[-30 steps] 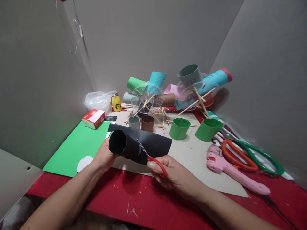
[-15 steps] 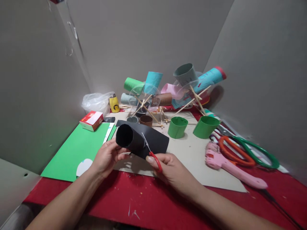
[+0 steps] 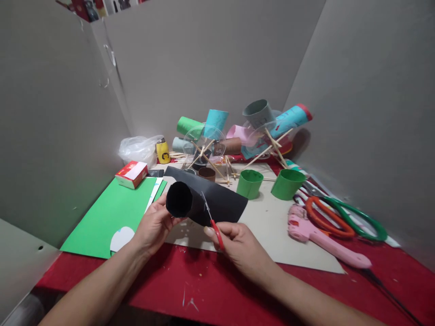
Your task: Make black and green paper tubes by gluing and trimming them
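Observation:
My left hand (image 3: 154, 226) is closed on a sheet of black paper (image 3: 222, 199), gripping it from the left beneath a rolled end. That end forms a tube whose dark round mouth faces me, while the rest of the sheet spreads out to the right as a flap. Small scissors (image 3: 217, 235) with red handles sit in my right hand (image 3: 243, 249), thumb and fingers closed on them. Their narrow blades point up and away across the black flap, just right of the tube. Whether they bite into the paper I cannot tell. The left fingertips are partly hidden behind the tube.
Two green paper rings (image 3: 250, 184) stand on the grey board (image 3: 299, 244). A pink glue gun (image 3: 322, 237) and larger scissors (image 3: 356, 219) lie right. Green sheets (image 3: 102, 217) and a red box (image 3: 132, 174) lie left. Behind are stick frames with coloured paper tubes (image 3: 215, 123).
The black paper has turned so its tube mouth faces me more and the flap spreads further right. The scissors are slightly lower, still held. The view has shifted a little.

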`<state>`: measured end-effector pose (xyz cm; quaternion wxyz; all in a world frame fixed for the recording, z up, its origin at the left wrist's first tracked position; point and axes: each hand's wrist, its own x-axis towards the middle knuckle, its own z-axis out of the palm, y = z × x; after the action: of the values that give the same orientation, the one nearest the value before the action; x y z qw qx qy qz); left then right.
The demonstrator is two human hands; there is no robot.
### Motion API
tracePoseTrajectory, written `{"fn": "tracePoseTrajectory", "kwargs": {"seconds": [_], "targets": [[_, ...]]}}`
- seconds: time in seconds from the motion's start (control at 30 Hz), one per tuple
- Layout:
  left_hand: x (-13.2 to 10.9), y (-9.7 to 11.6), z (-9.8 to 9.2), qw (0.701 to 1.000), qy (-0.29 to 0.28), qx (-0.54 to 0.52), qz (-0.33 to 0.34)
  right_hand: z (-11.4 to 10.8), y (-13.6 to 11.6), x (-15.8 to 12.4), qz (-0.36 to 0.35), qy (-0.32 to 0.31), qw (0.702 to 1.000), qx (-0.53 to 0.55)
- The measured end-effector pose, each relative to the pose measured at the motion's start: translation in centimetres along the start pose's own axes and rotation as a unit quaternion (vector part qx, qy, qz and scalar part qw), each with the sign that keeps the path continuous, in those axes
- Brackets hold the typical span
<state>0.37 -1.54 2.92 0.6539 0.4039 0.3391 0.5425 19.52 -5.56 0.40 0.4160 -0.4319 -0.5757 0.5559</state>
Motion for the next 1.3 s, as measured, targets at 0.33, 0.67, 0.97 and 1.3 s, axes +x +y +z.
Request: {"fn": "tracePoseTrajectory", "kwargs": {"seconds": [0.33, 0.67, 0.97, 1.3], "targets": [[-0.3, 0.1, 0.4, 0.999, 0.001, 0.047, 0.006, 0.1, -0.2, -0.1, -0.005, 0.005, 1.000, -0.009], [-0.2, 0.0, 0.5, 0.996, 0.019, 0.084, 0.012, 0.1, -0.3, -0.3, 0.003, -0.009, 1.000, -0.005], [-0.6, 0.4, 1.1, 0.989, 0.046, 0.126, 0.055, -0.2, -0.9, -0.6, 0.030, -0.067, 0.995, 0.070], [-0.6, 0.4, 1.0, 0.987, 0.051, 0.145, 0.048, -0.4, -0.9, -0.4, 0.021, -0.062, 0.993, 0.095]]}}
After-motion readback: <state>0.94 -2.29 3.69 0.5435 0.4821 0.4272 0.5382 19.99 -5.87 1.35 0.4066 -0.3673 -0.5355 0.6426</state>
